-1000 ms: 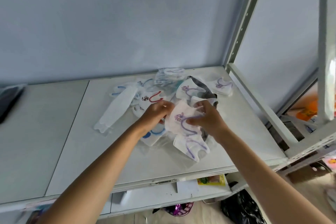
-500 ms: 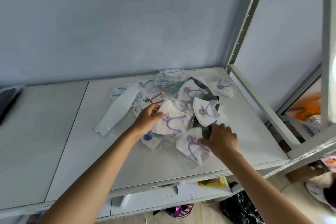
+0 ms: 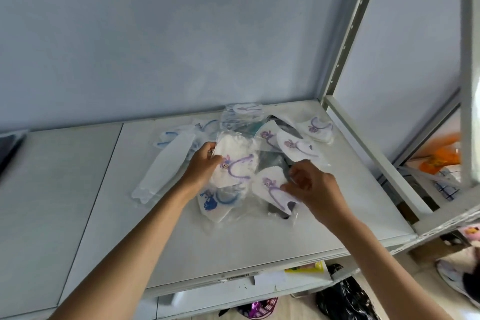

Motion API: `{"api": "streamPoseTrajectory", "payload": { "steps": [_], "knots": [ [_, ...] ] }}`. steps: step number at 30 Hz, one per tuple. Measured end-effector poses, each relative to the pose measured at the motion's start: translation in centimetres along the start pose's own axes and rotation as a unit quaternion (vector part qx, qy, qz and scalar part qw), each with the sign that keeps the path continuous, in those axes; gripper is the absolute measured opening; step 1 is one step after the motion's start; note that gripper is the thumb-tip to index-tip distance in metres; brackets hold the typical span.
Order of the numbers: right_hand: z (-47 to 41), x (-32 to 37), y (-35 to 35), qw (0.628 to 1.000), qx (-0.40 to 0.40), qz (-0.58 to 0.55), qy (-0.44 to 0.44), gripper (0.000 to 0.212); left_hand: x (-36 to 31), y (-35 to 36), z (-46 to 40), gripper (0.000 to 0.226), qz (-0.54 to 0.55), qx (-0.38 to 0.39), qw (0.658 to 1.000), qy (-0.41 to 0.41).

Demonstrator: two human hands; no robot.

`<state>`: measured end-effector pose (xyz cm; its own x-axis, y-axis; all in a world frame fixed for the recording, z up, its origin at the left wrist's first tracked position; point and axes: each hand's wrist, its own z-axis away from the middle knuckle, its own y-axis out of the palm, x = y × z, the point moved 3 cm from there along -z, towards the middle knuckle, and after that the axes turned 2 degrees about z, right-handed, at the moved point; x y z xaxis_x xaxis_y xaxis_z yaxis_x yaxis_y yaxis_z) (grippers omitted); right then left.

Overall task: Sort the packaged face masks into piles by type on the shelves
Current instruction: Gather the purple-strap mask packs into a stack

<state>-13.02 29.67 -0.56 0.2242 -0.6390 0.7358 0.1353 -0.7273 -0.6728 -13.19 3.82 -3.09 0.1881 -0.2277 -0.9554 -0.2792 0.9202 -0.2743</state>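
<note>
A heap of packaged face masks lies on the white shelf (image 3: 259, 247). My left hand (image 3: 201, 166) grips a purple-strap mask packet (image 3: 237, 166) by its left edge, lifted over the heap. My right hand (image 3: 310, 184) pinches a second purple-strap mask packet (image 3: 270, 184) at its right side. More purple-strap masks (image 3: 296, 147) (image 3: 318, 128) lie behind to the right. A blue-print mask (image 3: 217, 201) sits in front, under the held packet. A long plain white mask (image 3: 166, 166) lies at the left of the heap. Dark masks are partly hidden underneath.
A grey metal upright (image 3: 350, 26) and side rail (image 3: 374, 153) bound the shelf on the right. A dark object (image 3: 9, 150) sits at the far left edge. A lower shelf holds a yellow packet (image 3: 306, 266); a black bag (image 3: 345, 299) lies on the floor.
My left hand has lifted its purple-strap packet up and back over the heap. My right hand has closed on the front purple-strap packet and raised it slightly.
</note>
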Motion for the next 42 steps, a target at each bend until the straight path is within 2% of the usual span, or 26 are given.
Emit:
{"api": "streamPoseTrajectory", "payload": {
  "steps": [3, 5, 7, 11, 13, 15, 17, 18, 21, 23, 24, 27, 30, 32, 34, 35, 39, 42],
  "knots": [
    [-1.3, 2.3, 0.8, 0.994, 0.088, -0.043, -0.047, 0.031, -1.0, 0.8, 0.2, 0.030, 0.000, 0.057, 0.998, 0.001],
    [-2.9, 2.9, 2.2, 0.992, 0.111, -0.048, -0.046, 0.030, -0.8, 1.4, 0.4, 0.029, 0.033, 0.097, 0.995, -0.006],
    [-4.5, 2.8, 4.0, 0.993, 0.102, -0.037, -0.034, 0.030, -0.1, 1.5, 0.5, 0.015, 0.044, 0.114, 0.992, -0.018],
    [-6.7, 2.4, 6.8, 0.998, 0.059, 0.011, -0.012, 0.042, 1.2, 1.4, 0.9, 0.018, 0.058, 0.137, 0.988, -0.034],
    [-7.4, 2.2, 6.9, 0.999, 0.030, -0.003, -0.016, 0.046, 1.5, 1.2, 0.8, 0.030, 0.041, 0.123, 0.991, -0.020],
    [-8.1, 1.2, 5.7, 0.999, -0.047, -0.006, -0.010, 0.041, 1.7, 0.6, 0.6, 0.029, 0.036, 0.085, 0.996, -0.019],
    [-9.0, -1.2, 3.8, 0.987, -0.138, 0.057, 0.057, 0.043, 1.8, -0.2, 0.1, 0.024, 0.033, 0.034, 0.999, -0.022],
    [-9.4, -2.6, 2.9, 0.977, -0.153, 0.099, 0.110, 0.049, 1.8, -0.7, 0.0, 0.021, 0.024, 0.015, 0.999, -0.022],
    [-10.1, -6.1, 1.6, 0.953, -0.086, 0.187, 0.222, 0.067, 2.0, -1.8, -0.3, 0.013, 0.015, -0.008, 1.000, -0.022],
    [-10.3, -7.0, 1.6, 0.948, -0.048, 0.223, 0.223, 0.068, 2.2, -2.2, -0.4, 0.011, 0.024, -0.011, 0.999, -0.027],
    [-10.4, -7.2, 1.5, 0.949, -0.054, 0.230, 0.210, 0.066, 2.3, -2.5, -0.4, 0.011, 0.030, -0.012, 0.999, -0.027],
    [-10.4, -7.0, 0.6, 0.962, -0.137, 0.188, 0.145, 0.055, 2.6, -3.5, -0.5, 0.013, 0.035, -0.025, 0.999, -0.029],
    [-10.3, -6.8, -0.2, 0.969, -0.201, 0.096, 0.105, 0.033, 2.8, -4.9, -0.9, 0.012, 0.035, -0.051, 0.998, -0.032],
    [-10.6, -6.3, -0.6, 0.966, -0.213, -0.040, 0.140, 0.031, 2.5, -5.7, -1.2, 0.006, 0.056, -0.076, 0.995, -0.039],
    [-11.0, -5.2, -0.7, 0.941, -0.222, -0.165, 0.195, 0.034, 2.3, -6.2, -1.3, 0.006, 0.089, -0.102, 0.990, -0.050],
    [-11.2, -4.7, -0.6, 0.933, -0.232, -0.173, 0.213, 0.037, 2.2, -6.4, -1.4, 0.009, 0.098, -0.109, 0.988, -0.053],
    [-11.9, -3.1, 1.0, 0.945, -0.246, 0.002, 0.218, 0.045, 2.3, -7.3, -1.0, 0.009, 0.103, -0.112, 0.987, -0.057],
    [-12.1, -2.1, 1.6, 0.935, -0.276, -0.050, 0.214, 0.044, 2.4, -8.0, -0.6, 0.007, 0.113, -0.118, 0.985, -0.053]
  ]
}}
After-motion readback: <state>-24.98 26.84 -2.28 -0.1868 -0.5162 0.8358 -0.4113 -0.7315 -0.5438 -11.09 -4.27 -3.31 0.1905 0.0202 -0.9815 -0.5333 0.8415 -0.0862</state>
